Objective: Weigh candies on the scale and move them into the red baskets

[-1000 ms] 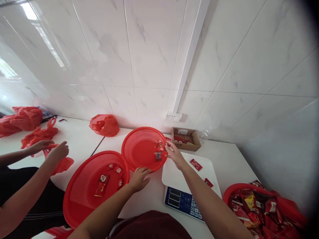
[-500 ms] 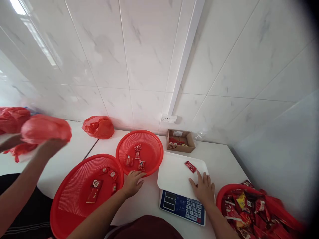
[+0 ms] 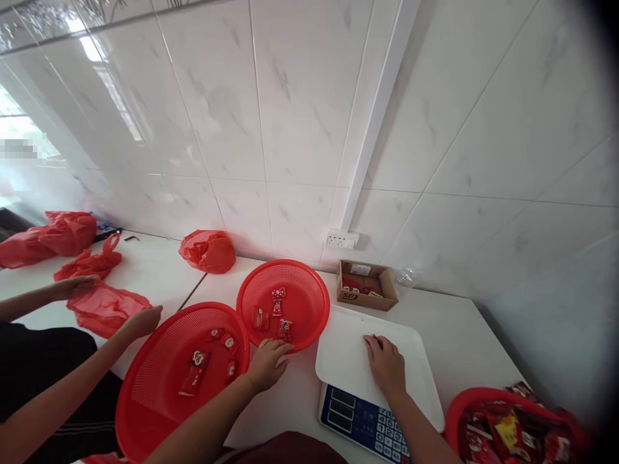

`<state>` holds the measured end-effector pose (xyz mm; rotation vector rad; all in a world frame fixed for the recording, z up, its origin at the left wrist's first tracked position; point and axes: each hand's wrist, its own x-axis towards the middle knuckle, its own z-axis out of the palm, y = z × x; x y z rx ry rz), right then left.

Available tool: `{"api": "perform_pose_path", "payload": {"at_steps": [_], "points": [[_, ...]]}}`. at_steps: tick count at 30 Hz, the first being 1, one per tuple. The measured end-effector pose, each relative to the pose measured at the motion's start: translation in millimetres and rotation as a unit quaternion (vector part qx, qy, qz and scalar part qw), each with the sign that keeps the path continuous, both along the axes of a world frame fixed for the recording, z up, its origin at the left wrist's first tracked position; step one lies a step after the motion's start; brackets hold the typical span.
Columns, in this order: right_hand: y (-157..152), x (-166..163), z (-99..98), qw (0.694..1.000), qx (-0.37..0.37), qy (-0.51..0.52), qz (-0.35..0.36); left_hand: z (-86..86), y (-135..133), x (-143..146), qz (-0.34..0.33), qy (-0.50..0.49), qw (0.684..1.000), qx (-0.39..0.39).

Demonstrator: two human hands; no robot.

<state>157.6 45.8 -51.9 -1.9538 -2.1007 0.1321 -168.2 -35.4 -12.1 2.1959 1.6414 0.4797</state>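
My right hand (image 3: 388, 368) is over the white tray (image 3: 343, 341) of a digital scale. Its fingers are closed on a small red snack packet (image 3: 376, 339), mostly hidden beneath them. My left hand (image 3: 267, 365) rests against the near rim of a round red plastic basket (image 3: 309, 290), thumb apart from the fingers and nothing held. Inside that basket are several small red packets, one of them a wrapped snack (image 3: 285, 330) close to my fingertips. Below the tray shows the scale's blue keypad panel (image 3: 360, 419), partly covered by my right arm.
A larger red basket (image 3: 140, 380) with several packets stands at left. At lower right, another red basket (image 3: 452, 412) is full of packets. A cardboard box (image 3: 353, 296) sits by the wall. A co-worker's hands (image 3: 147, 320) hold a red plastic bag (image 3: 104, 308).
My right hand has moved onto the red packet on the tray and closed on it. My left hand stays at the basket rim. The co-worker's red bag has come down and flattened.
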Motion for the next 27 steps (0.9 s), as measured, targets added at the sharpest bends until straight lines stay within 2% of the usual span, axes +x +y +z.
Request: {"api": "perform_pose_path", "payload": {"at_steps": [2, 5, 6, 8, 10, 12, 15, 18, 20, 23, 24, 26, 27], "points": [[-9.1, 3.2, 1.3, 0.999, 0.025, 0.040, -0.011, -1.2, 0.1, 0.8, 0.002, -0.002, 1.000, 0.003], [-16.1, 8.5, 11.5, 0.985, 0.001, 0.160, -0.070, -1.8, -0.4, 1.6, 0.004, -0.004, 1.000, 0.005], [-15.6, 8.2, 17.2, 0.968, -0.017, 0.223, -0.114, -1.8, -0.6, 1.7, 0.005, -0.003, 1.000, 0.005], [-10.9, 0.5, 30.4, 0.915, -0.047, 0.346, -0.202, -1.8, -0.5, 1.6, 0.005, 0.001, 1.000, 0.008], [-3.6, -19.2, 44.3, 0.869, -0.065, 0.426, -0.243, -2.3, 0.6, 0.7, 0.003, 0.007, 1.000, 0.013], [3.1, -49.5, 58.6, 0.842, -0.083, 0.483, -0.224, -3.5, 2.3, -1.3, -0.001, 0.016, 1.000, 0.018], [9.7, -97.4, 81.5, 0.806, -0.101, 0.564, -0.147, -6.2, 6.0, -6.5, -0.010, 0.028, 0.999, 0.028], [11.4, -117.1, 99.0, 0.790, -0.096, 0.597, -0.099, -10.5, 12.7, -11.6, -0.023, 0.031, 0.998, 0.040], [3.7, -103.8, 101.9, 0.796, -0.078, 0.594, -0.089, -14.0, 18.1, -12.7, -0.029, 0.031, 0.998, 0.046], [-32.2, -46.6, 91.1, 0.815, -0.034, 0.568, -0.108, -18.0, 23.5, -12.2, -0.040, 0.030, 0.997, 0.052], [-50.3, -20.6, 83.8, 0.825, -0.016, 0.550, -0.133, -18.6, 24.4, -12.1, -0.043, 0.031, 0.997, 0.055], [-91.6, 35.3, 64.8, 0.879, 0.032, 0.415, -0.231, -19.2, 25.3, -12.3, -0.049, 0.035, 0.996, 0.063], [-112.7, 62.4, 53.8, 0.881, 0.036, 0.391, -0.265, -19.2, 25.7, -12.4, -0.052, 0.039, 0.996, 0.068]]}}
